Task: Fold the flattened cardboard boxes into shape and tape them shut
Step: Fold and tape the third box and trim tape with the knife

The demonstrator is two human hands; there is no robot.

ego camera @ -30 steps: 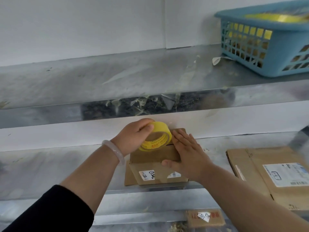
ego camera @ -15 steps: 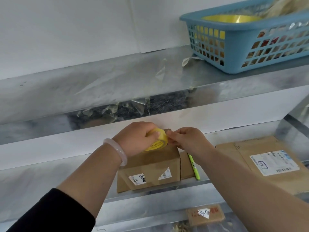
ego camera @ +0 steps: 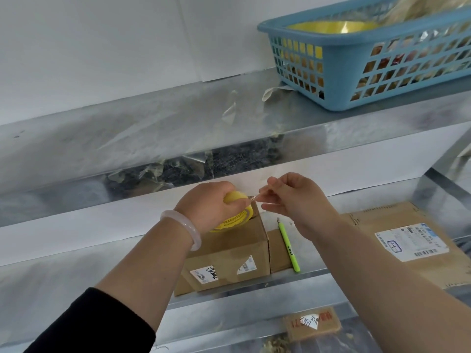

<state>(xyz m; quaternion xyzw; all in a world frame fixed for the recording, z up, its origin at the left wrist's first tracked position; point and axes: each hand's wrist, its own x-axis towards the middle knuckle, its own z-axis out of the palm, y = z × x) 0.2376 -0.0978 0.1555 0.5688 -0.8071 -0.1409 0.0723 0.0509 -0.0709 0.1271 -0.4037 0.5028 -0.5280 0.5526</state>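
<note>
left hand (ego camera: 204,207) clamped on yellow tape roll (ego camera: 233,215) atop cardboard box (ego camera: 226,256), right hand (ego camera: 295,200) pinching tape end

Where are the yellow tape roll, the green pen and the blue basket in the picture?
yellow tape roll (ego camera: 235,220): head view, on its printed side face.
green pen (ego camera: 288,247): head view, mid-barrel.
blue basket (ego camera: 339,72): head view, on its front lattice wall.
</note>
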